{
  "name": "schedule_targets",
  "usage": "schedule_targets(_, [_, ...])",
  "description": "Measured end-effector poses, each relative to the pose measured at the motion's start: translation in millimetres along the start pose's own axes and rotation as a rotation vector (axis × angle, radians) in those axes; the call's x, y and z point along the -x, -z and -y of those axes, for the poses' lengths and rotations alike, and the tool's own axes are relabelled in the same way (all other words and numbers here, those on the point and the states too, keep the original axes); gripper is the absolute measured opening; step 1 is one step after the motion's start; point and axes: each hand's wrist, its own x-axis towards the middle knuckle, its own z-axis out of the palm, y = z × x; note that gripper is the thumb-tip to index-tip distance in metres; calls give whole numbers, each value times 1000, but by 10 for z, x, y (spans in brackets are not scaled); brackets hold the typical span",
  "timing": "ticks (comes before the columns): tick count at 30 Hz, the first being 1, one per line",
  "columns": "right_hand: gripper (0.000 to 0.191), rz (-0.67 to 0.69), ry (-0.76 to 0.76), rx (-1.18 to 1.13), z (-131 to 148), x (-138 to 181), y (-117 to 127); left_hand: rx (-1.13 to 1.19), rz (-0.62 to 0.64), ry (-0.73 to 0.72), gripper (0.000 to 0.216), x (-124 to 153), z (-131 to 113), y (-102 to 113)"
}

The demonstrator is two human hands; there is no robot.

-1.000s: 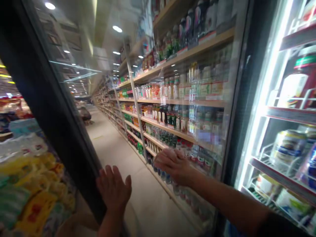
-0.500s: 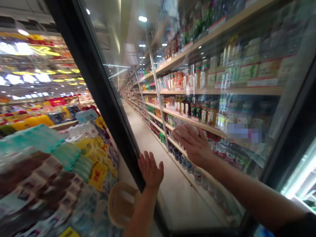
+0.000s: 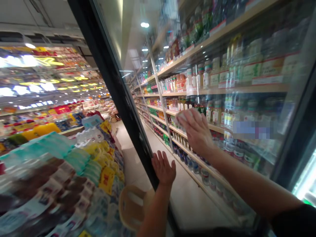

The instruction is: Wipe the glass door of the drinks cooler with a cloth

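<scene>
A tall glass fridge door [image 3: 222,184] with a black frame [image 3: 116,85] stands open in front of me. My left hand [image 3: 163,168] lies flat against the frame's edge, fingers spread and pointing up, holding nothing. My right hand [image 3: 196,133] reaches across and presses on the glass at about mid height. A pale cloth [image 3: 182,116] shows under its fingertips, partly hidden by the fingers. Both my forearms come in from the lower right.
Wooden shelves of bottles [image 3: 209,92] run down the aisle and show through the glass. A low display of coloured packets [image 3: 74,171] fills the left. A tan round basket [image 3: 133,207] sits below my left arm. The lit fridge interior [image 3: 306,184] shows at far right.
The view has turned left, so the lit fridge shelves have almost left the picture. My right hand has slid up across the glass. My left hand stays flat on the frame.
</scene>
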Motion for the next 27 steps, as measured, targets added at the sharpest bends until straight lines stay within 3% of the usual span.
schedule_targets(3, [61, -47, -126, 83, 15, -54, -36, 2, 4, 7, 70, 10, 13, -24])
schedule_targets(7, [63, 160, 168, 4, 221, 364, -143, 20, 21, 24, 70, 52, 28, -72])
schedule_targets(9, [64, 218, 261, -23, 175, 480, -106, 24, 40, 40, 69, 85, 31, -105])
schedule_targets(15, [64, -35, -159, 111, -343, 236, 87, 39, 105, 77, 64, 145, 26, -174])
schedule_targets(17, [66, 6, -101, 91, -299, 286, 66, 52, 105, 78, 64, 135, 25, -175])
schedule_targets(21, [65, 180, 183, 7, -151, 364, 18, 27, 66, 56, 64, 109, 28, -170])
schedule_targets(25, [63, 16, -57, 104, -419, 250, 61, 1, 61, 67, 64, 116, 49, -184])
schedule_targets(27, [64, -55, -160, 155, -530, 392, 83, 9, 60, 69, 64, 118, 61, -190])
